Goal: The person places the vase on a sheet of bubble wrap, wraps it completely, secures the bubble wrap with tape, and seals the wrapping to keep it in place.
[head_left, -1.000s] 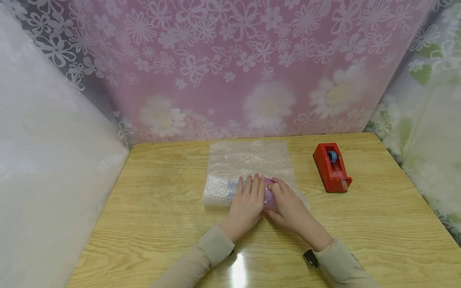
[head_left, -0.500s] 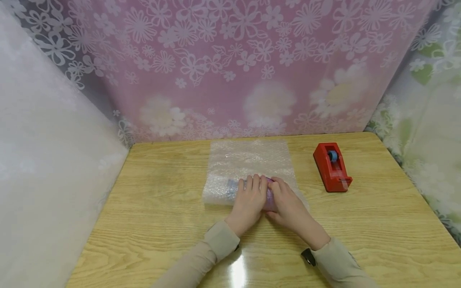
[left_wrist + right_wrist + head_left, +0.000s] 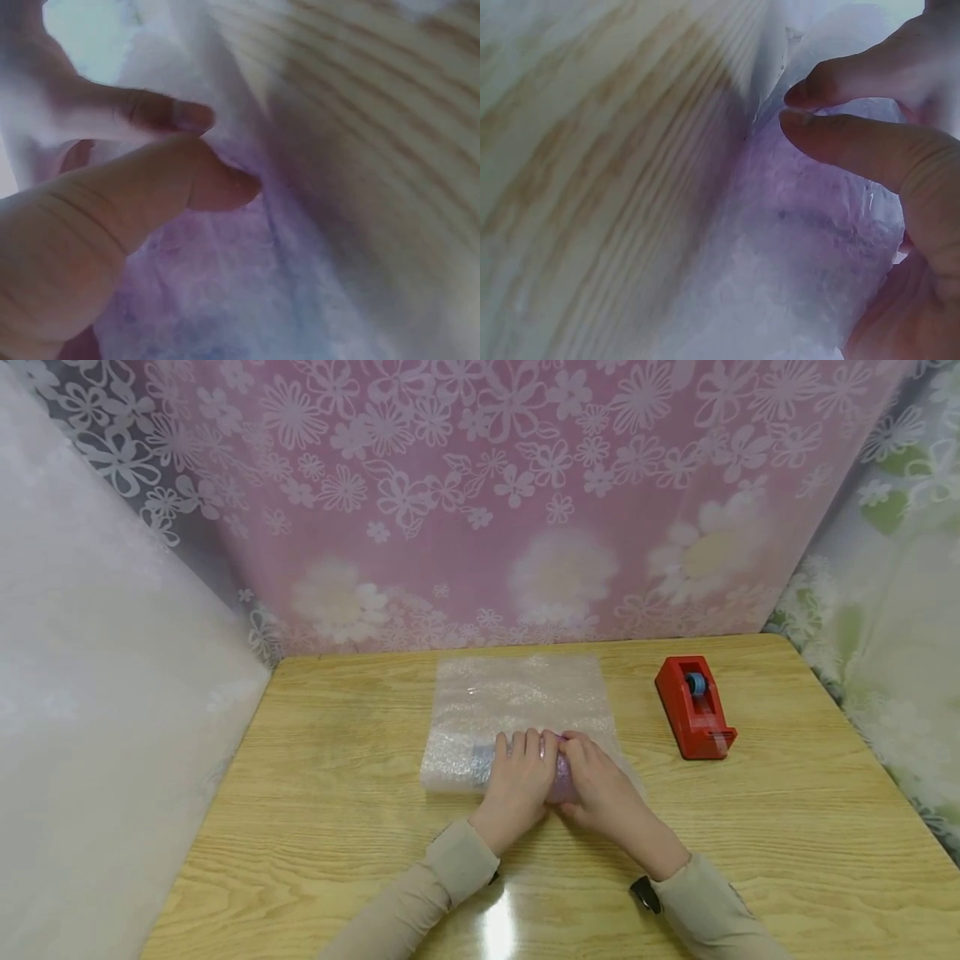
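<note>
A sheet of bubble wrap [image 3: 525, 689] lies on the table, its near end rolled around a purple and blue object [image 3: 562, 783] whose kind the wrap and fingers hide. My left hand [image 3: 516, 789] grips the middle of this roll, fingers bent over its top. Close beside it on the right, my right hand [image 3: 609, 793] holds the roll's right part. In the left wrist view both thumbs press on the near side of the wrapped roll [image 3: 217, 277], almost touching. The right wrist view shows the thumbs nearly meeting over the purple-tinted bubble wrap [image 3: 795, 202], low against the tabletop.
A red tape dispenser [image 3: 693, 714] with a blue-cored tape roll stands to the right on the wooden table [image 3: 322, 827]. Behind the table hangs a pink floral curtain [image 3: 450, 527]; pale cloth hangs at both sides. The unrolled wrap stretches toward the far table edge.
My left wrist has shifted slightly right, and that hand's fingers are more bent over the roll than a second ago. The roll and my right hand stay almost in place.
</note>
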A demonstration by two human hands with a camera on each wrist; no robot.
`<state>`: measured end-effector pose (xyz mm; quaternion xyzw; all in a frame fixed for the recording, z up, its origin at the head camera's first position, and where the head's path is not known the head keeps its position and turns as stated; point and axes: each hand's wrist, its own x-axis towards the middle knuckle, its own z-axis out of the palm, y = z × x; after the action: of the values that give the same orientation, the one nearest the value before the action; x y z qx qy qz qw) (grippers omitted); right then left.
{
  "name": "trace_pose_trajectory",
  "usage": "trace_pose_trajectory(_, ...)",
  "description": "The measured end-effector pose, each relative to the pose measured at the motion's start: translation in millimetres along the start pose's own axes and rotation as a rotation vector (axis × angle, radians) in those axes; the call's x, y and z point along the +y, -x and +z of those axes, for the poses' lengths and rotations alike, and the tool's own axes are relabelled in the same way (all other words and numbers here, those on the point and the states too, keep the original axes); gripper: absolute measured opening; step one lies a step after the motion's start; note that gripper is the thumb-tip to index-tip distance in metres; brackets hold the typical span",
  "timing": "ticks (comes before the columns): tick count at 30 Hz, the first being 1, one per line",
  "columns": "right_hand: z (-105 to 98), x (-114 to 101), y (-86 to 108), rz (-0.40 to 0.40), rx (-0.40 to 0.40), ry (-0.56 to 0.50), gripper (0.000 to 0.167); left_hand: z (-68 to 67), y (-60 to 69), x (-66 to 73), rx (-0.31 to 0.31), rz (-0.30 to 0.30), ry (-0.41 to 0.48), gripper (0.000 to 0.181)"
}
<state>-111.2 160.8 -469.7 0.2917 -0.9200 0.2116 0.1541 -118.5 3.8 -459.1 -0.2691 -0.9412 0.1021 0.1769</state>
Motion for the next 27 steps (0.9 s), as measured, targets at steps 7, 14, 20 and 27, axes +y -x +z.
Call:
trace_pose_trajectory(7, -4.8, -2.7, 3.5, 0.004, -0.037, -0.029, 0.082, -10.2, 2.9, 0.6, -0.060, 0.021, -0.002, 0.096)
trace_pose_trajectory(14, -10.9, -6.6, 4.4, 0.030, -0.098, -0.064, 0.075, -16.5, 4.2, -0.8, -0.121, 0.033, 0.026, 0.099)
trace_pose_trajectory(20, -17.2, -7.7, 1.8, 0.040, -0.171, -0.082, 0.072, -20.4, 2.5, -2.5, -0.202, 0.033, 0.075, 0.096)
trace_pose_trajectory(27, -23.5, -7.6, -3.1, 0.057, -0.236, -0.110, 0.073, -24.1, -0.9, -4.5, -0.294, 0.013, 0.139, 0.096)
